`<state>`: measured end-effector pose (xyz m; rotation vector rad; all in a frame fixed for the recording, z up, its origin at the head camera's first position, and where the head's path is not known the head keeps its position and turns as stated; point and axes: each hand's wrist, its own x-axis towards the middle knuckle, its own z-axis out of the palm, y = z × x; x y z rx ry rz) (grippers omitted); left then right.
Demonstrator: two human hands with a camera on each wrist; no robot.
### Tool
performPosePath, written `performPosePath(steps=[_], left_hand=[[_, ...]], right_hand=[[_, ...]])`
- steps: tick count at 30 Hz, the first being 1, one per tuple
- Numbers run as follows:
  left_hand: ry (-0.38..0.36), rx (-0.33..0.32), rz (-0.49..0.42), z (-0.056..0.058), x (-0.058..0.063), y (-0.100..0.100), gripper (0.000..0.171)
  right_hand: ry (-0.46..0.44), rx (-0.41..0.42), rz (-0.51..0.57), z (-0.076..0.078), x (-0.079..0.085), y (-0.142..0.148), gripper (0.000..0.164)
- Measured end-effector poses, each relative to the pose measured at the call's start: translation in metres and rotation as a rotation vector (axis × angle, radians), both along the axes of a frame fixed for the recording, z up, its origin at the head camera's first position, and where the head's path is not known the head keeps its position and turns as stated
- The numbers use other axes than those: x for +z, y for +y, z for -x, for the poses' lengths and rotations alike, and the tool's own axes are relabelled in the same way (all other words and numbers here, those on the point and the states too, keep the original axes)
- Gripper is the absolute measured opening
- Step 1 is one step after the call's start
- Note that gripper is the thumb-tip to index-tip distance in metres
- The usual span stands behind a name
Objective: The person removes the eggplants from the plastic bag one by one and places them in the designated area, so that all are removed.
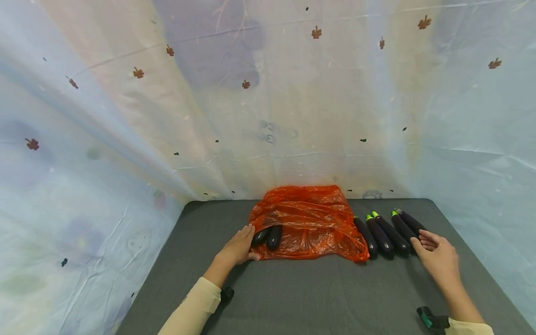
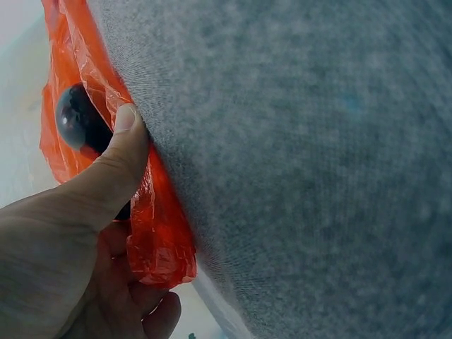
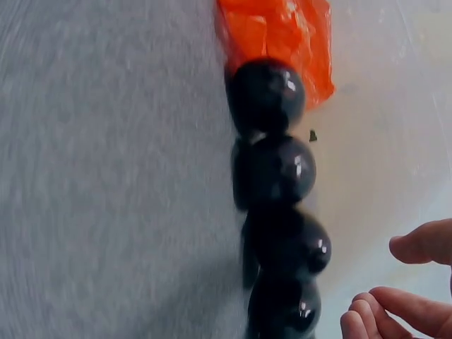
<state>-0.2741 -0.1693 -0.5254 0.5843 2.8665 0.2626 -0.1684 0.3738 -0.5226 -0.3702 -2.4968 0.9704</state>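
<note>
An orange-red plastic bag [image 1: 305, 223] lies flat on the dark grey table, its opening on the left. Two dark eggplants [image 1: 274, 237] show their rounded ends in that opening. My left hand [image 1: 236, 247] holds the bag's left edge. In the left wrist view its thumb [image 2: 123, 152] lies over the bag's rim, with curled fingers on the far side. Several more eggplants [image 1: 378, 237] with green stems lie side by side right of the bag. My right hand [image 1: 439, 258] hovers by the rightmost eggplant [image 1: 410, 221], thumb and fingers apart, nothing between them.
The grey table [image 1: 301, 298] ends at a back edge just behind the bag. A pale plastic sheet [image 1: 293, 102] with leaf prints hangs behind and on both sides. Dark straps [image 1: 431, 318] are worn on the wrists.
</note>
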Motion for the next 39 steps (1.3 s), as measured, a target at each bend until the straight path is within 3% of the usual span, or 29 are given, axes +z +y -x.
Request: performPosePath(steps=[8,21,29,39], left_hand=[[0.009,-0.009,0.005,0.000,0.001,0.000,0.102],[0.013,-0.016,0.010,-0.002,0.002,0.000,0.101],[0.014,-0.012,0.004,-0.002,0.003,0.001,0.101],[0.008,-0.010,0.013,-0.002,0.002,0.001,0.101]], right_hand=[[0.081,0.093,-0.001,0.004,0.003,-0.025,0.045],[0.140,0.218,0.006,0.013,0.006,-0.065,0.042],[0.145,0.289,0.020,0.018,0.008,-0.085,0.041],[0.081,0.337,0.043,0.025,0.009,-0.116,0.043]])
